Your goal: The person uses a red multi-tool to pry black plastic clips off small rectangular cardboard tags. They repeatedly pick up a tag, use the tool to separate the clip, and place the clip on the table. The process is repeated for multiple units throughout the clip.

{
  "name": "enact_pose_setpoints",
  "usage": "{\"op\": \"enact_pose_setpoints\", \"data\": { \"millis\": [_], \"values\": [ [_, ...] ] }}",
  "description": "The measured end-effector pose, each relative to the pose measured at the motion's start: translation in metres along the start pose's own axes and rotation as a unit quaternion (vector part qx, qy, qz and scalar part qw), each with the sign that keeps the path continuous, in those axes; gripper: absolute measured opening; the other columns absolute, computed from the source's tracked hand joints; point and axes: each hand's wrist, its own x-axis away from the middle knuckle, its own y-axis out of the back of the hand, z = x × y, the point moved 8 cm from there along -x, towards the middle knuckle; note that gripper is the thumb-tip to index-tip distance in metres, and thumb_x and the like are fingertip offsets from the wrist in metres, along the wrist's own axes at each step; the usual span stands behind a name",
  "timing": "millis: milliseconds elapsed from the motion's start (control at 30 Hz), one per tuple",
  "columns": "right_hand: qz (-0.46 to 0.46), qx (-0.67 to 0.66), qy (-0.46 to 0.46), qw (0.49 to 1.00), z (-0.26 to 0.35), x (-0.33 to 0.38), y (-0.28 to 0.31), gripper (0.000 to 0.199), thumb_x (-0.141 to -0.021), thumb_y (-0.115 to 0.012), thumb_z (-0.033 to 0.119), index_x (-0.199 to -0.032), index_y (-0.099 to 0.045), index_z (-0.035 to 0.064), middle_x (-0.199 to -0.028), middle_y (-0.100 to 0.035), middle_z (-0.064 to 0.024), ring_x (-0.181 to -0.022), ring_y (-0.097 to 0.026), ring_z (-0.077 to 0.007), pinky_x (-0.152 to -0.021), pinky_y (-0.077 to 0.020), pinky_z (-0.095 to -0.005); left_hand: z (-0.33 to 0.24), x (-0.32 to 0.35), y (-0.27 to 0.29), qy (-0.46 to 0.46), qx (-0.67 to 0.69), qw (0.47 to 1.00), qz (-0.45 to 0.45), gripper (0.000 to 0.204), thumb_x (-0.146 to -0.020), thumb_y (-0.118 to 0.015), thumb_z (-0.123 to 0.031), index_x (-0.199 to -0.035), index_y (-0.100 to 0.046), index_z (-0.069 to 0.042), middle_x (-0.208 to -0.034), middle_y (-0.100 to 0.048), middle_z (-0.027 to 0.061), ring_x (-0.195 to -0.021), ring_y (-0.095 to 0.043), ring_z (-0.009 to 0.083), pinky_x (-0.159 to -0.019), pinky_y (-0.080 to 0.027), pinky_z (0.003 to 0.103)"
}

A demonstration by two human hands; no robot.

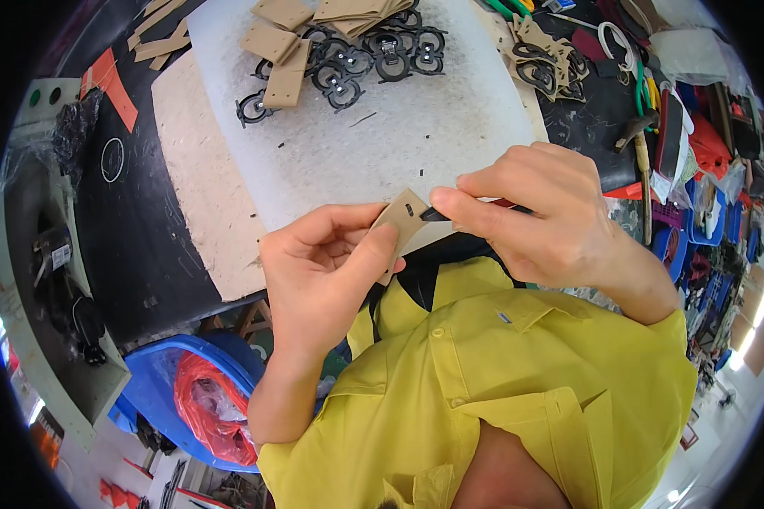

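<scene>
My left hand (314, 263) pinches a small flat tan piece (405, 212), leather-like, between thumb and fingers, just past the near edge of the work surface. A short dark slot shows near its upper end. In my right hand (552, 212) is a slim dark tool (435, 215), gripped between thumb and forefinger. Its narrow tip is at the right edge of the tan piece, seemingly touching it. Most of the tool is hidden by my fingers, so its exact kind cannot be told.
A whitish slab (373, 153) covers the middle of the black table (144, 237). On its far part lie stacked tan pieces (287, 76) and black ring-shaped fittings (338, 85). More cut tan pieces (547, 55) lie far right, near a hammer (643, 161). A blue bin (157, 373) stands lower left.
</scene>
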Motion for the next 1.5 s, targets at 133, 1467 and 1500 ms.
{"op": "enact_pose_setpoints", "data": {
  "millis": [133,1467,1500],
  "values": [
    [0.067,-0.053,-0.07,0.994,-0.011,0.001,-0.01,0.02,-0.064,-0.062,0.007,-0.084,-0.066,0.006,-0.068,-0.055,-0.0019,-0.052,-0.05,-0.0181,-0.046,-0.0402,-0.028,-0.004,0.005,-0.002,-0.045,-0.049,0.998,-0.021,0.015,-0.076,-0.062,0.002,-0.089,-0.063,0.01,-0.075,-0.065,0.013,-0.057,-0.061,0.0144,-0.054,-0.051,0.023],
    [-0.052,-0.22,-0.271,0.936,-0.032,0.0,-0.019,0.032,-0.061,-0.063,-0.008,-0.092,-0.061,0.0029,-0.073,-0.059,-0.0078,-0.059,-0.056,-0.0219,-0.05,-0.0449,-0.0267,-0.01,0.01,-0.007,-0.184,-0.151,0.969,-0.066,0.03,-0.086,-0.055,0.003,-0.116,-0.055,0.006,-0.094,-0.065,0.0121,-0.081,-0.062,0.0135,-0.073,-0.05,0.023],
    [-0.058,-0.218,-0.245,0.943,-0.03,0.0,-0.023,0.038,-0.06,-0.059,-0.012,-0.095,-0.059,0.0028,-0.074,-0.058,-0.0081,-0.059,-0.057,-0.0223,-0.051,-0.045,-0.0266,-0.012,0.011,-0.011,-0.203,-0.171,0.962,-0.062,0.03,-0.085,-0.055,0.004,-0.115,-0.056,0.006,-0.093,-0.065,0.0124,-0.08,-0.063,0.0136,-0.072,-0.05,0.024]
  ]
}}
